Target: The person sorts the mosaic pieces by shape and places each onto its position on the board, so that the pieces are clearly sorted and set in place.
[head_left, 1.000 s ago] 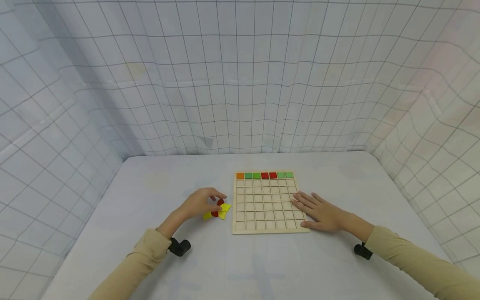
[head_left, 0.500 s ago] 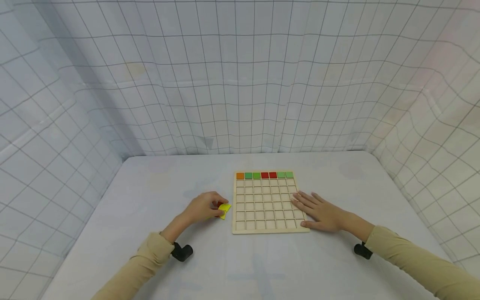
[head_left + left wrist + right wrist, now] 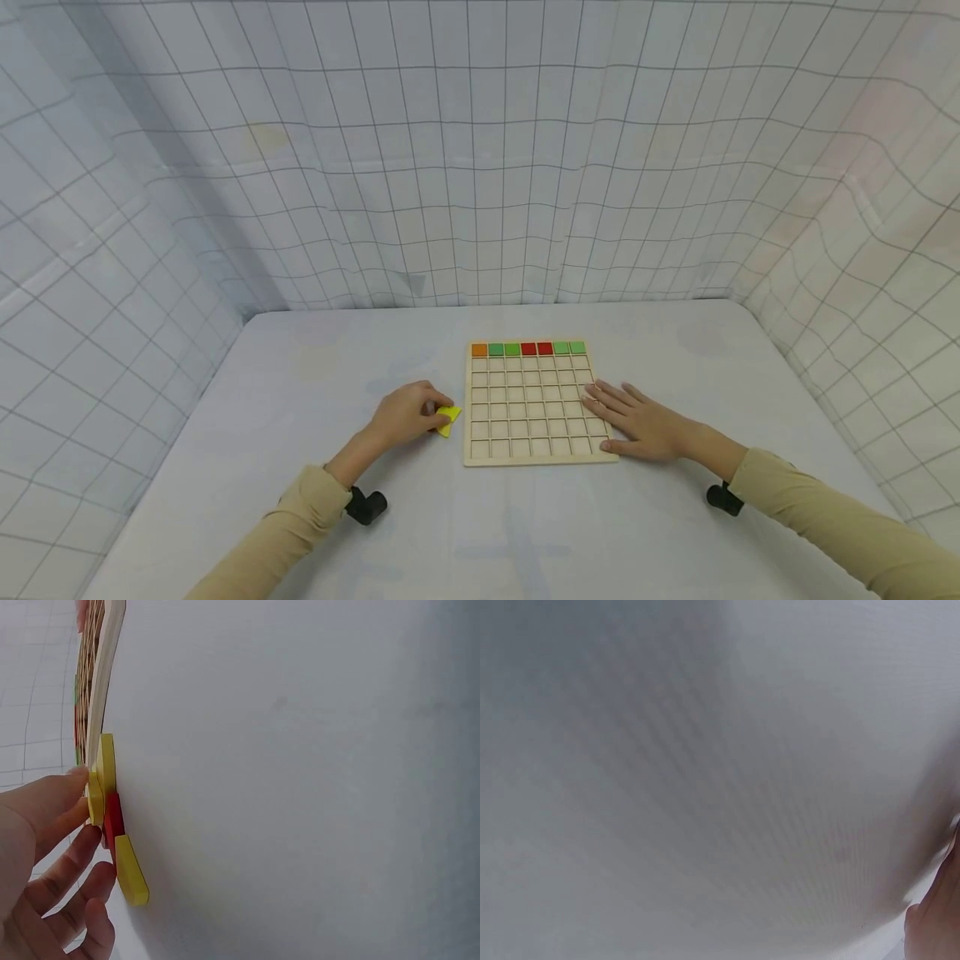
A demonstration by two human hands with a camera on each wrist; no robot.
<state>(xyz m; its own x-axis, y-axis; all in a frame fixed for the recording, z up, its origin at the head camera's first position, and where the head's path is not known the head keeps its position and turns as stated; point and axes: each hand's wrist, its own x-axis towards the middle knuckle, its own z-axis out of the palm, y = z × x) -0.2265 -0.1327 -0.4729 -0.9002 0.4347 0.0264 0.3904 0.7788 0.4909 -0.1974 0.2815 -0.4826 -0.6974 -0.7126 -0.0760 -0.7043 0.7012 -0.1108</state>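
My left hand is just left of the wooden grid board, its thumb and forefinger pinching a small yellow tile. Close against that tile are another yellow piece, a red piece and a third yellow piece on the table. From the head view, the hand covers most of this pile. The board has a far row of orange, green and red squares. With fingers spread, my right hand rests on the board's right edge; only a sliver of it enters the right wrist view.
A white cloth-covered table carries everything. Grid-patterned curtains hang behind it and on both sides. Black wrist-worn devices sit below each sleeve cuff.
My left hand has moved slightly right and closed its fingers over the pile, pinching a yellow tile and hiding more pieces. The right hand has stayed on the board.
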